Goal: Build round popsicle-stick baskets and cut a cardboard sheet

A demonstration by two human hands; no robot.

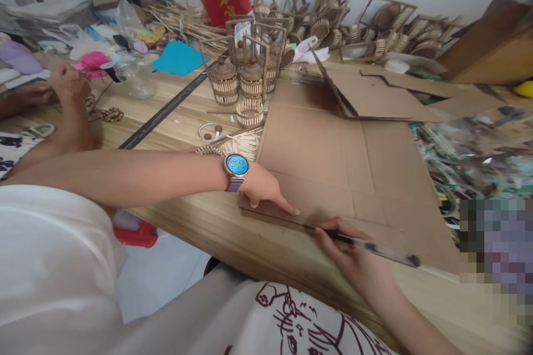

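My left hand (264, 186), with a round watch (236, 165) on its wrist, rests on a flat brown cardboard sheet (316, 150). Its index finger is stretched out along the cardboard near the front edge, and the thumb points toward me. My right hand (353, 249) is closed around a pen (378, 251) with a clear barrel and a dark end. The pen's tip meets the cardboard's front edge just right of my left fingertip. A dark line runs along that edge to the left of the tip.
Small lidded wooden baskets (252, 77) and an open one (250, 115) stand behind, near thin sticks (244, 144). Loose cardboard (375, 91) lies at the back right. A co-worker's hands (69, 83) handle cord at the left. A red stool (137, 234) stands below.
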